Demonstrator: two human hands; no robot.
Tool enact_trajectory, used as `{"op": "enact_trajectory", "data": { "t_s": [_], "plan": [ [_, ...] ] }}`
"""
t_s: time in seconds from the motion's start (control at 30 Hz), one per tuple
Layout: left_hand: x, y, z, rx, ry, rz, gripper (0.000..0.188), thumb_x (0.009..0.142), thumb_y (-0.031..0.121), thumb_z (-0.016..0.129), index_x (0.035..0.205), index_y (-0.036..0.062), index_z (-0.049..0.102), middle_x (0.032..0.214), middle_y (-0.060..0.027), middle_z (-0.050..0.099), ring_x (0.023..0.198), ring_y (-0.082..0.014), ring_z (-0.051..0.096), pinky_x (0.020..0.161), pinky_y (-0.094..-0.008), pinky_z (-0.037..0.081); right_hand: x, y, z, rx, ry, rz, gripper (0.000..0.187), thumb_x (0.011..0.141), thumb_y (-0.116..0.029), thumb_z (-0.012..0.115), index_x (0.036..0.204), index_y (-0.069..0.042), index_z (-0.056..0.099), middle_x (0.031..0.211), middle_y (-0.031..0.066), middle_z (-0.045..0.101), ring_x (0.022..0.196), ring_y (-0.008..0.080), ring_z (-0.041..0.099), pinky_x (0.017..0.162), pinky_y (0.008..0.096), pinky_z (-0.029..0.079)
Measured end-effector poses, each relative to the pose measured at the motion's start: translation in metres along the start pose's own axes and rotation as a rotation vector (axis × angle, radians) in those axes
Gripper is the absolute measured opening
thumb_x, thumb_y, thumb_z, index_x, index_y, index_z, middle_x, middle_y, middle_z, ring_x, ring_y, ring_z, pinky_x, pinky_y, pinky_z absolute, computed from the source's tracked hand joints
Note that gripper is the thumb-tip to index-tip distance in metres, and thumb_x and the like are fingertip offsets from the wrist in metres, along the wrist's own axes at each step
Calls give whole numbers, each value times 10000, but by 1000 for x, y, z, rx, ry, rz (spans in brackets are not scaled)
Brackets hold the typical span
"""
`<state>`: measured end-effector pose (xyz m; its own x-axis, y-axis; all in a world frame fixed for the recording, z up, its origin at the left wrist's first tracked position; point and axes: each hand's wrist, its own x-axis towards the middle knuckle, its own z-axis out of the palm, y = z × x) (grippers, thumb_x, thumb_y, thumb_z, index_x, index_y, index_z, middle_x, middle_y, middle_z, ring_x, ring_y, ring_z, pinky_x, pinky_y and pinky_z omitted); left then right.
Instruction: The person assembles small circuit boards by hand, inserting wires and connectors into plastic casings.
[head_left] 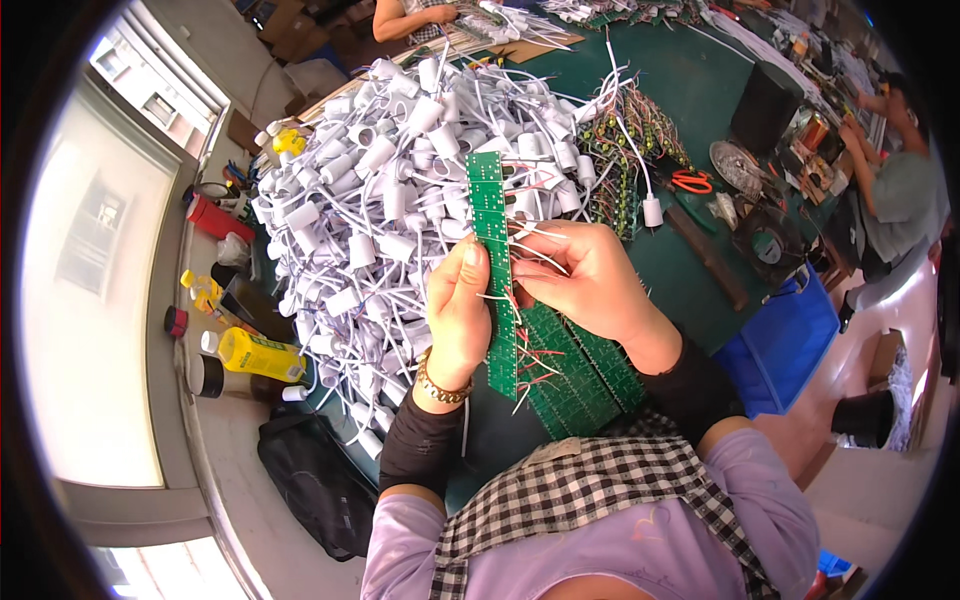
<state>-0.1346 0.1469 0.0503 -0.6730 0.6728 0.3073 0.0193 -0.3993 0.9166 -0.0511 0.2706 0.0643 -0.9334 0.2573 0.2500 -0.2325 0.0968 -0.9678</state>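
Left hand [461, 305] grips a green circuit strip [498, 268], blue bin [785, 350] at right.

A dark green table with a smooth top [680, 65] carried a broad heap of white cylindrical plastic sockets with white cables [380, 155]. To its right lay a tangled pile of green circuit boards with thin coloured wires [635, 135], orange-handled scissors [692, 181], a long brown bar [708, 255] and a black box-like block [766, 106]. Green rectangular circuit-board panels [575, 385] lay at the near edge.
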Motion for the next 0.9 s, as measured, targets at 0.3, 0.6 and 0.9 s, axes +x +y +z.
{"op": "enact_trajectory", "data": {
  "t_s": [0.3, 0.6, 0.9],
  "plan": [
    [-5, -12, 2, 199, -57, 94, 368, 983, 288, 378, 1051, -23, 563, 805, -29, 592, 661, -70, 507, 600, -206, 409, -10, 5, -11, 225, 47, 172, 147, 818, -36, 628, 946, 38, 632, 729, 26, 628, 565, 71, 564, 488, 190, 443],
    [-5, -11, 3, 202, 102, 34, 331, 988, 235, 378, 1095, -20, 559, 805, 2, 561, 713, -77, 469, 665, -228, 390, -26, 18, -2, 103, 242, -365, 74, 860, -6, 569, 885, 44, 617, 766, 72, 624, 665, 125, 628, 601, 225, 497],
    [4, -2, -11, 84, 225, 63, 336, 977, 296, 403, 1068, 15, 563, 654, 4, 524, 540, -58, 484, 496, -193, 396, -17, 0, -28, 374, 321, -580, 156, 903, -129, 515, 934, 23, 536, 807, 112, 582, 648, 171, 571, 589, 272, 480]
  ]
}}
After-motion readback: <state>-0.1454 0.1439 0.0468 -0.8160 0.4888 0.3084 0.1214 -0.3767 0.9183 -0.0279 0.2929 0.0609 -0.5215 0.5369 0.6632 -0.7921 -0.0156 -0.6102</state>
